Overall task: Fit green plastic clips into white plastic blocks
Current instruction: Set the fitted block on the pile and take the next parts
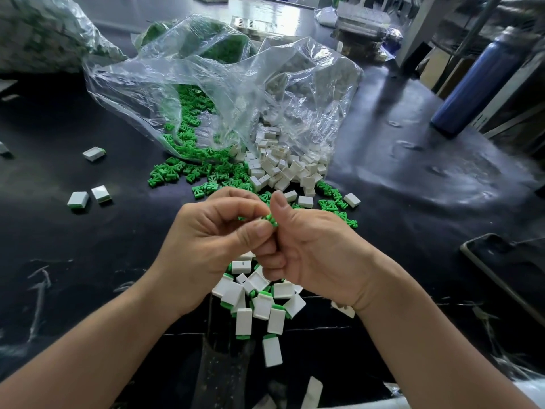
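From the head camera, both hands meet above the middle of the desk (88, 261), a little back from its near edge. The left hand (218, 231) has its fingers curled and pinches a green clip (271, 219) at the fingertips. The right hand (312, 249) is clenched with the thumb standing up, and it grips the same clip from the other side. Only a small green part shows between the fingers. I cannot tell whether a white block is already held under it, because the fingers hide that place.

Below the hands, close to the near edge, lies a heap of finished blocks (259, 296), each with a green end. More loose green clips (200, 169) and white blocks (283, 166) spill from a clear plastic bag (236, 84) toward the far side. A few finished pieces (78, 199) lie apart toward the left edge. A blue bottle (477, 84) stands at the far right.

I judge that the step in hand is seating the clip. To do it well, the clip should be turned so its prongs face the opening of the block and held straight, not tilted. The push should then come along the block's length with the thumb. Pinching the prongs together may bend them. When seated, the green end should sit flush, as on the pieces in the heap.
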`<state>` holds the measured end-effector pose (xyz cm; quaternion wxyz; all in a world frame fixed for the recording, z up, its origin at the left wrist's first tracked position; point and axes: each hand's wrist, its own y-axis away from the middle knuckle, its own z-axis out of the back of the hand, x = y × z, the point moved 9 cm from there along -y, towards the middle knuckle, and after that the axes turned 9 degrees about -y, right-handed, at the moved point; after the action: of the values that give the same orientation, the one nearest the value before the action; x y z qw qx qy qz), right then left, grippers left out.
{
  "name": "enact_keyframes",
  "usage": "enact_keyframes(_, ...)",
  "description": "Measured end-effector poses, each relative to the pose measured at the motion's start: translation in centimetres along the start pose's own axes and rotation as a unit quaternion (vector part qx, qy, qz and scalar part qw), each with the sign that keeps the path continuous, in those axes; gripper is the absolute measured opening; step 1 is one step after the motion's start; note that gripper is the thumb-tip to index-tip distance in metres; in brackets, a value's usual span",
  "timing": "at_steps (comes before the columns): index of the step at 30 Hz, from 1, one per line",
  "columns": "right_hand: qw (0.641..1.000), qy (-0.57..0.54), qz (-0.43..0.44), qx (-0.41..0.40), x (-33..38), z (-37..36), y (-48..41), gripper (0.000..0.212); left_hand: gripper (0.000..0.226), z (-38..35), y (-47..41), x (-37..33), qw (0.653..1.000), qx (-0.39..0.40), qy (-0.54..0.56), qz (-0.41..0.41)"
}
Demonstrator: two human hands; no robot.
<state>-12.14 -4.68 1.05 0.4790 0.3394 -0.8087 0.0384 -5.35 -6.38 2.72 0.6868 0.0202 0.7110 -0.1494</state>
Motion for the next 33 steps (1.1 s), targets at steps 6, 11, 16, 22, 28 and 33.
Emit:
enact_keyframes(6, 0.999, 0.017, 0.015, -0.039, -0.1, 0.7, -0.2, 0.036, 0.013, 0.0, -0.1, -0.2, 0.999, 0.009, -0.040, -0.002)
enact_keyframes(11, 0.999, 0.022, 0.020, -0.046, -0.3, 0.8, -0.3, 0.031, 0.022, -0.1, 0.0, -0.3, 1.000, 0.006, -0.005, 0.010)
enact_keyframes(16, 1.000, -0.012, -0.001, 0.011, -0.3, 0.3, -0.5, 0.032, 0.020, -0.2, -0.1, -0.3, 0.999, 0.002, 0.022, 0.024)
enact_keyframes(22, 0.999, -0.031, -0.014, 0.005, -0.1, 0.8, -0.5, 0.027, 0.015, -0.1, 0.0, 0.1, 0.998, 0.017, 0.038, 0.039)
enact_keyframes(28, 1.000, -0.021, -0.002, -0.004, 0.1, 0.9, -0.2, 0.027, 0.013, 0.1, -0.1, -0.2, 0.999, 0.009, 0.019, 0.024)
enact_keyframes(33, 1.000, -0.013, -0.009, -0.009, 0.0, 1.0, -0.2, 0.029, 0.018, 0.3, 0.0, -0.2, 0.999, 0.006, 0.032, 0.021)
